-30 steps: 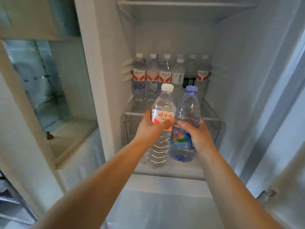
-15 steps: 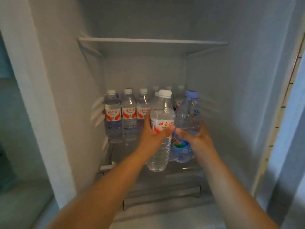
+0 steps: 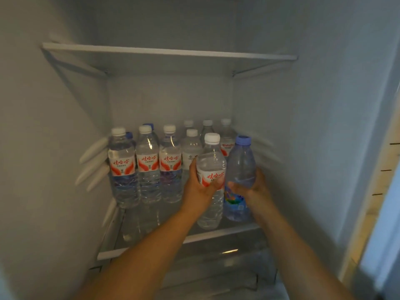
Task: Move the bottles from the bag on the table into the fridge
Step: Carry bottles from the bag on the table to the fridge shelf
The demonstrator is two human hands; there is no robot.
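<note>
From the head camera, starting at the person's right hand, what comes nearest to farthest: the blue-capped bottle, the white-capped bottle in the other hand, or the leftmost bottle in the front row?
1. Blue-capped bottle: held in the right hand itself.
2. White-capped bottle: just left, in the left hand.
3. Leftmost front-row bottle: far left on the shelf.

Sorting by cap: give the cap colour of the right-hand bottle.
Blue-purple cap, seen in the head view.

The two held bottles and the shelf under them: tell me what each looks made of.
White-capped bottle in the left hand: clear glossy plastic, ribbed, with a printed red and white label. Blue-capped bottle in the right hand: blue-tinted see-through plastic, colourful label. Shelf: probably glass, since it mirrors the bottles, with a white edge strip, likely plastic.
</note>
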